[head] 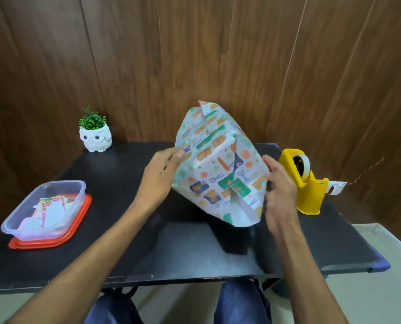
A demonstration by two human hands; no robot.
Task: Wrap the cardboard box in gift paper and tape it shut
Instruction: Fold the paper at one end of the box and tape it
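Box [220,174] tilts, seemingly gripped, between tub [38,232] and tape dispenser [309,192].

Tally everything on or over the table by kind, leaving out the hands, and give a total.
wrapped box: 1
tape dispenser: 1
owl planter: 1
plastic container: 1
red lid: 1
Total: 5
The paper scraps in the container are too jumbled to count.

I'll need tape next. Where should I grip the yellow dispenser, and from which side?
Probably the tall yellow body of the dispenser below the roll, from its left with the right hand, now at the box: it stands upright, cutter end jutting right.
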